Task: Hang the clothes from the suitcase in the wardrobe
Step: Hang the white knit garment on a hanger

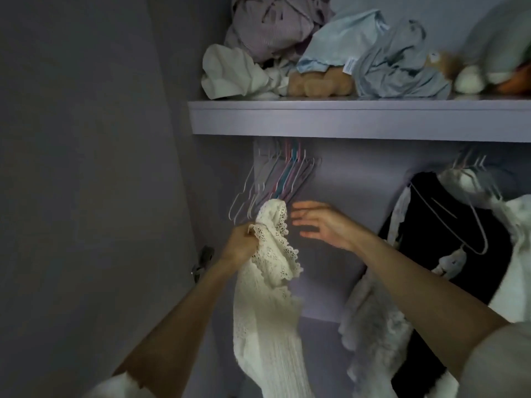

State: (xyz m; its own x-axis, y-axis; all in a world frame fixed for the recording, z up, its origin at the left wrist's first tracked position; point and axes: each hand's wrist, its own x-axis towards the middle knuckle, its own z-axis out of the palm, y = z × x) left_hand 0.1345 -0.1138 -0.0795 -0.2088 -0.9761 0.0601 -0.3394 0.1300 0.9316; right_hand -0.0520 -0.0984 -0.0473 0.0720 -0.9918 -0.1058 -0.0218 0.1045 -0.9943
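A cream lace garment (273, 282) hangs down from my left hand (240, 244), which grips its scalloped top edge just below a bunch of bare hangers (283, 179) on the wardrobe rail. My right hand (319, 225) is raised beside the garment with fingers straight, pointing left toward the lower ends of those hangers and holding nothing. At the right of the rail hang a black garment (425, 225), a grey fluffy one (370, 326) and white pieces (517, 254). No suitcase is in view.
A shelf (344, 119) runs above the rail, piled with crumpled clothes (396, 64) and soft toys (320, 81). The wardrobe's left wall (86, 168) carries a metal hinge (201, 262). Bare back panel (353, 185) shows between the two hanger groups.
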